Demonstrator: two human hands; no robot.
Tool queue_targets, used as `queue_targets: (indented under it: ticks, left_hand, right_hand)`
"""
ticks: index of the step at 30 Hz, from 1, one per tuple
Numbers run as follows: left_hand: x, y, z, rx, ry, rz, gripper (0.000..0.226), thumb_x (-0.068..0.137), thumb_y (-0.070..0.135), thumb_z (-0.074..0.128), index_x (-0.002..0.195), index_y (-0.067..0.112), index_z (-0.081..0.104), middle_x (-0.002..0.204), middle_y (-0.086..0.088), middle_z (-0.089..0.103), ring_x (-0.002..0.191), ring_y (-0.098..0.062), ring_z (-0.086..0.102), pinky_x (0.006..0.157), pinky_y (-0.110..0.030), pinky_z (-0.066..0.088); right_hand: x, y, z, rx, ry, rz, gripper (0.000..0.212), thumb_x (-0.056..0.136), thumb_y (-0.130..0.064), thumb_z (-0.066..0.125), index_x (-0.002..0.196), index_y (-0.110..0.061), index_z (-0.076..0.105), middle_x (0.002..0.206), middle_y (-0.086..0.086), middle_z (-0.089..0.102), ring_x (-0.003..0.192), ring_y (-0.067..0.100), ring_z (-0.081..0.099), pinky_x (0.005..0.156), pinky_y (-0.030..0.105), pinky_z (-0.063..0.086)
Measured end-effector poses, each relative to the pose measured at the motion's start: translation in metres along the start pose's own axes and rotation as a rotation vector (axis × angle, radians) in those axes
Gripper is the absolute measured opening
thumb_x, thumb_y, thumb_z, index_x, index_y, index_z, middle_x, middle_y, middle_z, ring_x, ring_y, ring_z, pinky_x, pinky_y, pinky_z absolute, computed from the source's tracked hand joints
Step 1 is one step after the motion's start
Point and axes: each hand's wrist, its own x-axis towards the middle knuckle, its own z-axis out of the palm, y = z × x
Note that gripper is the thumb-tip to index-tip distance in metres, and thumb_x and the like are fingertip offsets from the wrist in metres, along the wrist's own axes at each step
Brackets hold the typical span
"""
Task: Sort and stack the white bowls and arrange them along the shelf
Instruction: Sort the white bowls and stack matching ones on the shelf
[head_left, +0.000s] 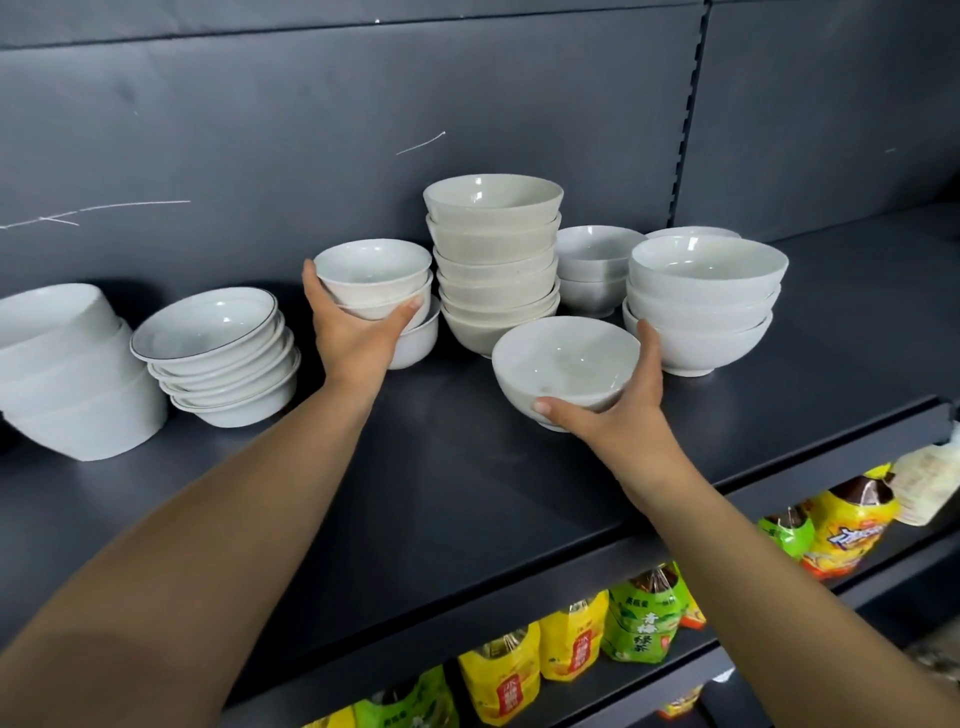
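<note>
Head view: left hand wraps its fingers round a pair of small bowls toward the back edge of the shelf. Right hand cups a wide bowl, thumb under its front, fingers behind. A three-bowl stack of similar width stands just right of it, so the right hand looks nearer.

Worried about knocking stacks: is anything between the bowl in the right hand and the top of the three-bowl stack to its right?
Nothing visible does. The single bowl in the right hand sits low beside the three-bowl stack, whose top bowl is empty; only the hand's fingers lie between them.
</note>
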Motion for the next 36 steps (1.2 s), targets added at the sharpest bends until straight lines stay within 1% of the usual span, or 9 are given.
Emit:
queue_targets:
  ticks: [3,8,15,18,20,22,26,30,36]
  left_hand:
    - [0.0,-0.003,0.002,-0.001,0.01,-0.014,0.111,0.064,0.033,0.083,0.147,0.025,0.009,0.149,0.004,0.029,0.134,-0.01,0.032,0.104,-0.018,0.024]
    - [-0.005,-0.009,0.009,0.007,0.001,-0.027,0.109,0.068,0.034,0.08,0.147,0.024,0.006,0.152,0.002,0.023,0.138,-0.012,0.026,0.11,-0.024,0.023]
    - [-0.009,-0.008,-0.002,0.07,-0.012,0.012,0.109,0.069,0.033,0.08,0.147,0.021,0.005,0.151,-0.001,0.026,0.137,-0.013,0.028,0.104,-0.019,0.022]
    - [-0.01,-0.007,-0.015,0.129,-0.072,0.096,0.111,0.066,0.03,0.082,0.147,0.021,0.006,0.151,0.0,0.025,0.136,-0.012,0.028,0.107,-0.021,0.024]
    - [-0.011,-0.006,-0.023,0.17,-0.114,0.125,0.111,0.067,0.03,0.081,0.147,0.02,0.005,0.152,-0.001,0.022,0.137,-0.013,0.025,0.105,-0.02,0.022]
    - [-0.014,-0.004,-0.027,0.218,-0.122,0.129,0.107,0.069,0.033,0.08,0.147,0.02,0.007,0.151,-0.003,0.02,0.137,-0.015,0.024,0.102,-0.02,0.02]
    - [-0.022,-0.009,-0.023,0.169,-0.107,0.105,0.091,0.074,0.032,0.075,0.141,0.015,0.015,0.143,-0.003,0.027,0.131,-0.014,0.029,0.098,-0.013,0.02]
    - [-0.024,-0.013,-0.021,0.124,-0.103,0.081,0.078,0.077,0.028,0.073,0.132,0.007,0.021,0.124,0.002,0.029,0.116,-0.008,0.033,0.086,-0.004,0.021]
    - [-0.018,-0.006,-0.022,0.068,-0.117,0.033,0.085,0.075,0.031,0.075,0.137,0.014,0.02,0.139,-0.002,0.029,0.124,-0.011,0.033,0.099,-0.017,0.025]
  right_hand:
    - [-0.001,0.002,0.001,-0.027,0.02,-0.033,0.116,0.06,-0.014,0.084,0.146,-0.025,0.007,0.15,-0.001,0.012,0.138,0.012,0.018,0.113,0.029,0.022]
    - [0.0,0.002,-0.002,-0.016,-0.004,-0.027,0.119,0.06,-0.016,0.084,0.146,-0.025,0.002,0.149,-0.003,0.016,0.136,0.01,0.022,0.11,0.025,0.023]
    - [0.001,0.003,-0.003,-0.014,0.001,0.011,0.126,0.06,-0.021,0.085,0.147,-0.023,-0.006,0.153,-0.002,0.016,0.139,0.013,0.02,0.115,0.035,0.022]
    - [0.002,0.003,-0.002,0.013,0.021,0.002,0.119,0.057,-0.018,0.086,0.145,-0.023,0.006,0.145,-0.001,0.03,0.132,0.013,0.032,0.11,0.032,0.03]
    - [0.002,0.001,-0.003,0.022,0.036,-0.016,0.097,0.056,-0.015,0.086,0.128,-0.028,0.022,0.132,-0.003,0.041,0.121,0.012,0.041,0.099,0.024,0.036]
    - [0.002,0.0,-0.004,0.037,0.036,-0.03,0.085,0.056,-0.013,0.086,0.118,-0.026,0.03,0.124,-0.004,0.046,0.114,0.011,0.046,0.091,0.021,0.038]
    - [0.002,0.001,-0.003,0.051,0.043,-0.044,0.086,0.055,-0.012,0.086,0.124,-0.016,0.036,0.122,-0.001,0.051,0.111,0.012,0.049,0.088,0.019,0.041]
    - [0.001,0.002,-0.003,0.048,0.048,-0.046,0.094,0.054,-0.012,0.087,0.131,-0.015,0.033,0.125,-0.002,0.05,0.115,0.013,0.048,0.096,0.026,0.042]
    - [0.0,0.002,-0.003,0.041,0.039,-0.031,0.097,0.054,-0.014,0.086,0.134,-0.017,0.031,0.127,-0.002,0.05,0.116,0.013,0.048,0.099,0.028,0.042]
